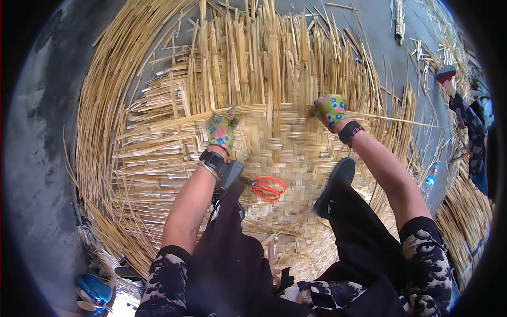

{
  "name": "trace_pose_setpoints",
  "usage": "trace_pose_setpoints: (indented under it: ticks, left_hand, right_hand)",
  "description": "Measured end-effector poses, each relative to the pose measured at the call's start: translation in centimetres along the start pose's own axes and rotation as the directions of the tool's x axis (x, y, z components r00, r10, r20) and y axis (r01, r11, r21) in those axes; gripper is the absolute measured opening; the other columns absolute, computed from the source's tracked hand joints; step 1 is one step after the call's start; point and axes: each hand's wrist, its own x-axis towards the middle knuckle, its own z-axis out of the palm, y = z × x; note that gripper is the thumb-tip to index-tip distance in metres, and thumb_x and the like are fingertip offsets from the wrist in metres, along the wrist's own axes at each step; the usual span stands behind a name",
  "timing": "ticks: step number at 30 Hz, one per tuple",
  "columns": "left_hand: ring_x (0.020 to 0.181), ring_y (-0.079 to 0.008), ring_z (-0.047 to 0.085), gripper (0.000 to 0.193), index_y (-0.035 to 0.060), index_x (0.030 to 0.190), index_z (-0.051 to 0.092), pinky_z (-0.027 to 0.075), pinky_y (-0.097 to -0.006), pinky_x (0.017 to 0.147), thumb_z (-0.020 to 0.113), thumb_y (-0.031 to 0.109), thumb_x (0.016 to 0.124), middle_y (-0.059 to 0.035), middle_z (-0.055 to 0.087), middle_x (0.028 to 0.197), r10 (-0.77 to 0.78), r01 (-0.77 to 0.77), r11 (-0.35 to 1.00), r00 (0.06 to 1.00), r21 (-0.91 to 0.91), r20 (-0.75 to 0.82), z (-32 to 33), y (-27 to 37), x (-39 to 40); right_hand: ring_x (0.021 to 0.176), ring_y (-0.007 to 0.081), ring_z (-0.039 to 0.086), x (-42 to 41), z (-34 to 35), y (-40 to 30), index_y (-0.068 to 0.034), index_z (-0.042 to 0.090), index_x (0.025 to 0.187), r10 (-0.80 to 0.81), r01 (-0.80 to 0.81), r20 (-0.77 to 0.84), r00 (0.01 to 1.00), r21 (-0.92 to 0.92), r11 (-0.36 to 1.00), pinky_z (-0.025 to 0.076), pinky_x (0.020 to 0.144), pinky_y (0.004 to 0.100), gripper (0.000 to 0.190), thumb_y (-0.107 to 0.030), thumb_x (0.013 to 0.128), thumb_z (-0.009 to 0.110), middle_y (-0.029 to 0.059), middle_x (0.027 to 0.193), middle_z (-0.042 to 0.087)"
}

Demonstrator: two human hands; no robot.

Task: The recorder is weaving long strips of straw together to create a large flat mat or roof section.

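Observation:
A large mat of split reeds [293, 154] lies on the floor beneath me, its middle woven and its reed ends loose at the far and left edges. Both hands wear flowered green gloves. My left hand [221, 128] is at a long crosswise reed strip [257, 108], left of centre. Farther right, my right hand [331, 111] is at the same strip, beside upright reeds. Finger grip is partly hidden and blurred at both hands. Scissors with red handles [268, 188] rest on the woven part between my feet.
Loose reeds [103, 99] lie along the left. At right are a plastic bottle [431, 180], a reed bundle [461, 222] and another person's leg [461, 109]. A blue object [94, 287] stands at lower left. My shoe [336, 186] is on the mat.

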Motion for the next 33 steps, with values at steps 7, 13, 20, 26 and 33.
trace_pose_setpoints:
  ticks: [7,13,20,26,33]
  left_hand:
    - [0.087,-0.0154,0.063,0.022,0.0013,0.107,0.065,0.055,-0.0243,0.076,0.068,0.013,0.088,-0.0071,0.065,0.104,0.157,-0.241,0.914,0.953,0.328,0.261,-0.2,1.8,-1.6]
    - [0.092,-0.0151,0.063,0.031,0.0028,0.112,0.064,0.053,-0.0268,0.077,0.068,0.021,0.088,-0.0079,0.066,0.103,0.141,-0.356,0.843,0.87,0.403,0.473,1.3,4.7,-0.2]
    - [0.104,-0.0285,0.062,0.058,-0.0012,0.127,0.051,0.05,-0.0368,0.088,0.072,0.025,0.08,-0.0189,0.064,0.112,0.169,-0.472,0.465,0.878,0.749,0.448,6.5,6.4,3.0]
    - [0.102,-0.0381,0.061,0.052,-0.0039,0.117,0.056,0.049,-0.0416,0.086,0.071,0.023,0.075,-0.0259,0.063,0.107,0.128,-0.51,0.031,0.855,0.86,0.502,6.7,5.8,2.8]
    - [0.087,-0.0425,0.063,0.03,-0.0041,0.098,0.059,0.052,-0.0447,0.073,0.064,0.013,0.074,-0.0267,0.064,0.088,0.291,-0.475,-0.061,0.833,0.878,0.471,7.8,3.9,2.5]
  right_hand:
    - [0.095,0.0307,0.064,3.0,-2.8,-12.2,-0.005,0.062,0.108,-0.414,0.599,-0.468,0.78,0.371,0.709,0.051,0.084,0.0392,0.027,-0.004,0.083,0.054,0.0155,0.101,0.066]
    - [0.071,0.0326,0.065,4.8,-2.5,-13.1,-0.009,0.071,0.09,-0.201,0.259,-0.191,0.961,0.364,0.895,0.051,0.065,0.0411,0.016,-0.02,0.084,0.062,0.0151,0.076,0.067]
    - [0.068,0.0319,0.064,4.9,-1.8,-13.1,-0.008,0.07,0.09,0.15,0.0,-0.22,0.964,0.561,0.828,0.05,0.063,0.0391,0.021,-0.026,0.085,0.061,0.0145,0.074,0.067]
    - [0.072,0.0275,0.067,4.4,-1.3,-12.5,-0.003,0.066,0.105,0.234,0.005,-0.223,0.946,0.734,0.679,0.052,0.065,0.0365,0.027,-0.021,0.084,0.064,0.0149,0.084,0.069]
    - [0.085,0.0194,0.068,3.1,-0.2,-11.7,0.002,0.057,0.123,0.266,0.07,-0.182,0.947,0.921,0.382,0.053,0.073,0.0324,0.044,-0.019,0.086,0.066,0.0164,0.099,0.07]
